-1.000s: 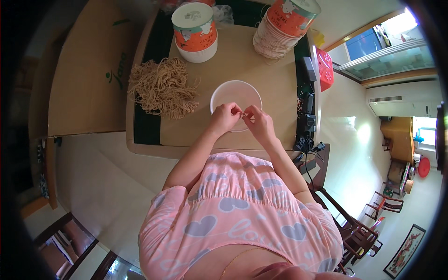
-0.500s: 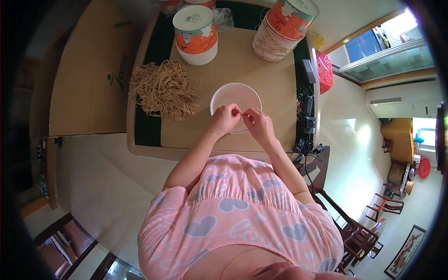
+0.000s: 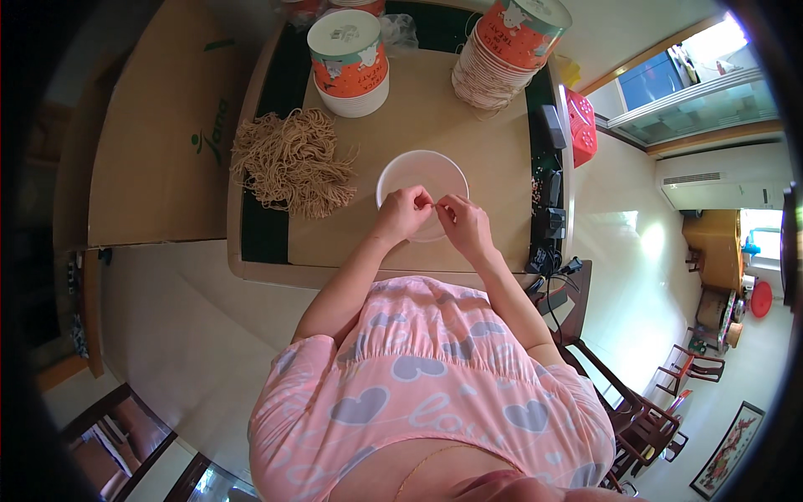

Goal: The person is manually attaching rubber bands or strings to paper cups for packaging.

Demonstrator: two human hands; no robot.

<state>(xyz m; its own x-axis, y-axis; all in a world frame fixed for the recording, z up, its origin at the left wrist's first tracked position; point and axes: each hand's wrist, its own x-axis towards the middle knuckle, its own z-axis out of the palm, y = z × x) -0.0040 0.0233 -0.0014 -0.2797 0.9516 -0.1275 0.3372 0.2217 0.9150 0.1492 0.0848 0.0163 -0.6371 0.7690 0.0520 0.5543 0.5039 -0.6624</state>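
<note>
Head view has both hands pinched together over the near rim of the white bowl point(image 3: 422, 186) in the middle of the table point(image 3: 468, 134), left hand point(image 3: 402, 213) and right hand point(image 3: 462, 224) each gripping something too thin to make out, maybe a strand from the noodle-like pile point(image 3: 291, 161) off to the left. My guess is the weak spot's that tiny pinch, since a slip would drop the bit outside the bowl, and a wrist bumping the rim could tip it toward the table edge.

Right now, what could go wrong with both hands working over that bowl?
1. The left hand and right hand pinch something too small to make out over the white bowl; it could drop outside.
2. The noodle pile lies loose near the table edge; a forearm sweep might drag strands off.
</note>
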